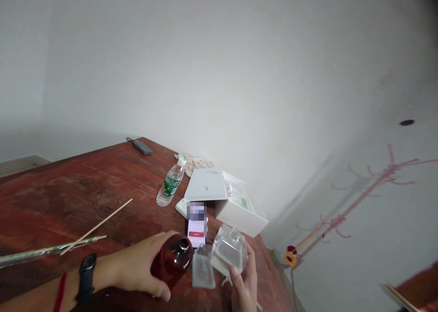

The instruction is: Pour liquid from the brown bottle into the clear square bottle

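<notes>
The left grip (pixel 137 268) is clenched around a brown glass bottle (pixel 174 257) and the right grip (pixel 243 287) grasps a clear square glass bottle (pixel 228 252), both at 6 o'clock on the tabletop (pixel 68 198); each looks smooth, fragile and slippery, best held around the body.

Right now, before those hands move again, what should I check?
Left hand grips amber bottle: ok.
Right hand holds clear bottle: ok.
Amber bottle's mouth capped: not ok, it looks open.
Clear bottle's contents: cannot tell.
Phone uncovered by either bottle: ok.
Water bottle capped: ok.
</notes>
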A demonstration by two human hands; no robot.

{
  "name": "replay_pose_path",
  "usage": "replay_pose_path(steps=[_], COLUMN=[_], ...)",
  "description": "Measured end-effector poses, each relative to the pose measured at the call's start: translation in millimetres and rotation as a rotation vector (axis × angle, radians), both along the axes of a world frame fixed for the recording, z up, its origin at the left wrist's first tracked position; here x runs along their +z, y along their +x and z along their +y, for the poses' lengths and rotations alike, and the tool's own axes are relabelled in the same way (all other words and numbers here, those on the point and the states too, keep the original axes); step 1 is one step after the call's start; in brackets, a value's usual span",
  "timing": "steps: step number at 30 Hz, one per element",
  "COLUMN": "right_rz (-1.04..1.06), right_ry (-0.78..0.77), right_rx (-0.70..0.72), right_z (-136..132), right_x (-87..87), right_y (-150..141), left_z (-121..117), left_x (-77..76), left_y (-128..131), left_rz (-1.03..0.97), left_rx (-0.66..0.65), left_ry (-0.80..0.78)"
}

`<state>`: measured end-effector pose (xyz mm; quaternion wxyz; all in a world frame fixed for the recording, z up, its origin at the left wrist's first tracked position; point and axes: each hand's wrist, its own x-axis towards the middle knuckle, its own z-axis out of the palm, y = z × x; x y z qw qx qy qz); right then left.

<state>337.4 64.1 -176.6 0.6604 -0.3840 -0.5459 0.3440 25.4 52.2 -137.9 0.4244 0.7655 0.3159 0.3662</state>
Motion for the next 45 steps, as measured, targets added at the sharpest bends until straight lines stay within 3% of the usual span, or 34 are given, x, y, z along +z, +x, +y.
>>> replay_pose_path(steps=[6, 12, 16, 25, 30, 39, 45], right_rz=[0.02, 0.06, 0.095, 0.109, 0.209, 0.207, 0.245], right_ry=[-0.02, -0.043, -0.073, -0.136, -0.189, -0.204, -0.235], right_rx=[0.04, 0.077, 0.152, 0.18, 0.224, 0.349, 0.281], right_z=[-6.5, -13.0, -14.4, -20.0, -20.9, -16.7, -15.8], right_x=[2.0, 14.2, 19.4, 9.3, 13.0, 19.7, 12.2], right_y=[-3.4, -12.3, -12.5, -13.8, -12.7, -4.3, -5.7], left_z=[-2.3, -4.2, -7.2, -9.8, -7.6, -4.4, -5.0], left_x=[2.7, 5.0, 11.5, 19.5, 15.9, 11.5, 10.8], left_y=[0.2, 1.9, 2.5, 6.6, 2.6, 1.0, -2.4], left_rz=[0.023, -0.203, -0.253, -0.289, -0.242, -0.167, -0.052], left_rx=[0.069, -0.132, -0.167, -0.282, -0.293, -0.255, -0.145], left_ry=[-0.062, -0.084, -0.082, -0.185, -0.226, -0.174, -0.097])
